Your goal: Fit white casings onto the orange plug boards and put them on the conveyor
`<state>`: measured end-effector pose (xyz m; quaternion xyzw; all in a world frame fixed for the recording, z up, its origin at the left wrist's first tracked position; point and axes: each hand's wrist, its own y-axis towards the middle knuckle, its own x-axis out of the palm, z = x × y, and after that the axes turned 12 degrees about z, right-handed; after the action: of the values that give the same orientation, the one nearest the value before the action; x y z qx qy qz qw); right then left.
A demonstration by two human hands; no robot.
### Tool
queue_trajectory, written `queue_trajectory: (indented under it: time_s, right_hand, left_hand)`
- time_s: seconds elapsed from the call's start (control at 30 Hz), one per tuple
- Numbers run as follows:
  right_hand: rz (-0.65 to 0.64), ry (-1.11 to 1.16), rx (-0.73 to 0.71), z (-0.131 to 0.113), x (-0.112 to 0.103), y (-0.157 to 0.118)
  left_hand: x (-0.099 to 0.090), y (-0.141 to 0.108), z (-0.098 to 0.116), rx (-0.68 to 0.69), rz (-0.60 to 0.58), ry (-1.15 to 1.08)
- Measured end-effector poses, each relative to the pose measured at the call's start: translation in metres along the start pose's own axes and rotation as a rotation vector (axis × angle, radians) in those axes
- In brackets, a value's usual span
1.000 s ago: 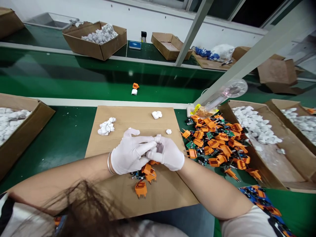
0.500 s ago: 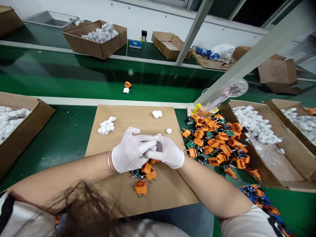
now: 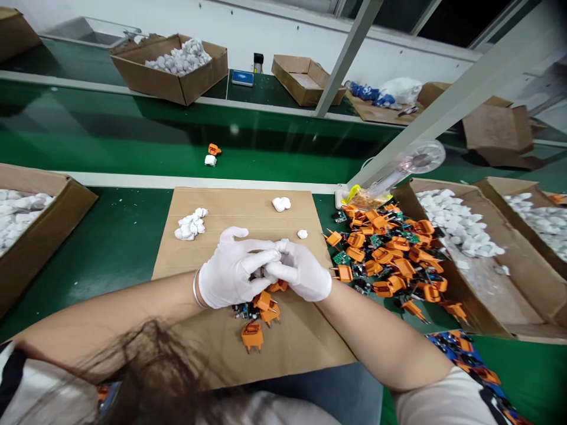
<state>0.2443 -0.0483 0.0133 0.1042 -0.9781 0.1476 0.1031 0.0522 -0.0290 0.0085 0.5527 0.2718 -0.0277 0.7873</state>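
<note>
My left hand point(image 3: 237, 268) and my right hand point(image 3: 303, 271), both in white gloves, meet over the brown cardboard sheet point(image 3: 305, 342). Their fingers close together around a small thing that they mostly cover. An orange plug piece point(image 3: 279, 285) peeks out just under the fingertips; whether it is held, I cannot tell. Below the hands lie several orange plugs point(image 3: 252, 336) with small circuit boards point(image 3: 243, 310). White putty-like lumps rest on the sheet: a clump point(image 3: 191, 224) at left, a smaller lump point(image 3: 281, 204) at the back and a tiny one point(image 3: 302, 234) near my right hand.
A heap of orange plugs with boards point(image 3: 390, 254) lies right of the sheet. Boxes of white lumps stand at right point(image 3: 469, 295) and left point(image 3: 66, 230). A clear handheld fan point(image 3: 420, 158) is by the slanted post. An orange-and-white piece point(image 3: 211, 154) sits on the green belt.
The orange-and-white piece on the green belt has shifted left. My fingers have moved slightly against each other, and more of the orange piece under them shows.
</note>
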Motion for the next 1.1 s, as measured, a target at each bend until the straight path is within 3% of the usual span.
queue_trajectory:
  time_s: [0.13,0.33,0.5,0.73,0.9,1.0,1.1]
  right_hand:
    - [-0.080,0.048,0.024,-0.001,-0.003,0.003]
    - [-0.019,-0.126,0.043,-0.005,-0.010,0.002]
    - [-0.148,-0.224,-0.015,-0.009,-0.007,0.000]
    - [-0.125,-0.272,-0.014,-0.011,-0.002,-0.001]
    - [-0.030,-0.267,0.067,-0.009,-0.002,-0.002]
    - [-0.047,-0.260,0.053,-0.008,-0.003,-0.001]
    - [-0.081,-0.251,-0.067,-0.007,-0.006,0.000]
  left_hand:
    - [-0.002,-0.001,-0.005,-0.044,0.104,0.033]
    - [-0.002,-0.003,-0.011,-0.072,-0.082,-0.123]
    - [0.001,-0.007,-0.015,-0.064,-0.009,-0.155]
    - [0.000,-0.010,-0.025,0.087,-0.021,-0.154]
    - [-0.002,-0.007,-0.023,0.166,-0.112,-0.084]
    - [0.000,-0.006,-0.020,0.177,-0.062,-0.104]
    - [0.000,-0.004,-0.018,0.066,0.039,-0.127]
